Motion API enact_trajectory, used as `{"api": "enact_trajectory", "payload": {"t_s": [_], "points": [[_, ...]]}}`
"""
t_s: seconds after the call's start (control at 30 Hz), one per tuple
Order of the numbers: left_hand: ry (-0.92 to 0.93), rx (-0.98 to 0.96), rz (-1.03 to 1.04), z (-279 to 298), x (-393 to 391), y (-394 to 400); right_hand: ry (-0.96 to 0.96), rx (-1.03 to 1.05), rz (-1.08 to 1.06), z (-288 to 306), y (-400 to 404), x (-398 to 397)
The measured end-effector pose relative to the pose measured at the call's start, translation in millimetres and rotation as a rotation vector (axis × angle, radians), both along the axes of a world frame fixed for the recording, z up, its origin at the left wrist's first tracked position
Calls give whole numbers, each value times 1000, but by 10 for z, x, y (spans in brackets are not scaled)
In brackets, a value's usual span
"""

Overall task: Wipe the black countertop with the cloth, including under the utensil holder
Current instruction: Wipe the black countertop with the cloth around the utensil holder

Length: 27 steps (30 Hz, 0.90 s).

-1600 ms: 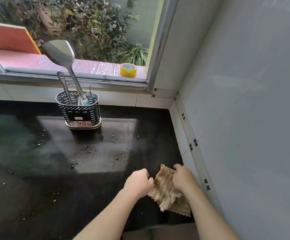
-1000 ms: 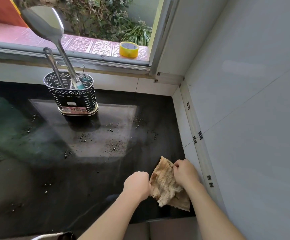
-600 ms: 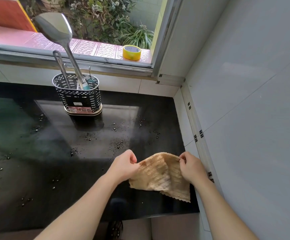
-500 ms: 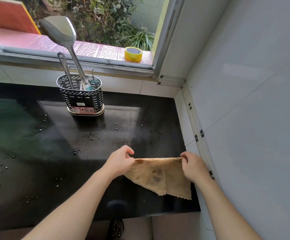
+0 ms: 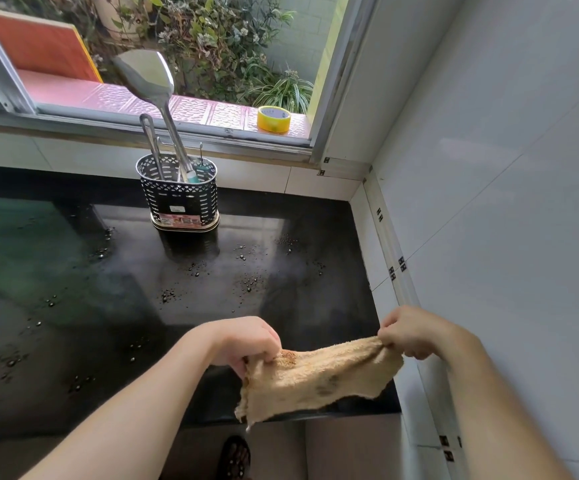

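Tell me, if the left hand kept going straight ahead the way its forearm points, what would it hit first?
Probably nothing soon. The left hand aims toward the back right corner over bare wet countertop; the utensil holder sits left of that line. The tiled wall comes first, though depth is uncertain.

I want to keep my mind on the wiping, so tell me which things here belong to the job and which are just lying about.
Part of the job:
- cloth, stretched between left hand and right hand
- black countertop, dotted with droplets
- utensil holder, standing on the countertop

Just lying about:
- yellow tape roll on the window ledge
- plants outside the window
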<state>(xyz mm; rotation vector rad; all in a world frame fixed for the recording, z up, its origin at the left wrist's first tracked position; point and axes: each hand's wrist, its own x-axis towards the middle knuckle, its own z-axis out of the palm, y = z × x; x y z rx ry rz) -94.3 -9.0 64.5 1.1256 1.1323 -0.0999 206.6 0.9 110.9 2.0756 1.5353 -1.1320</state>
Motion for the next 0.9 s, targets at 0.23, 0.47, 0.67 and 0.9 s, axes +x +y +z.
{"api": "enact_trajectory", "payload": {"t_s": [0.23, 0.47, 0.67, 0.9], "points": [[448, 557, 93, -507, 175, 102, -128, 271, 35, -578, 180, -51], [580, 925, 52, -788, 418, -31, -140, 488, 69, -1323, -46, -237], [532, 985, -299, -1043, 780, -327, -236, 575, 144, -1631, -193, -247], [593, 983, -284, -1518, 806, -601, -335, 584, 102, -1954, -577, -276]]}}
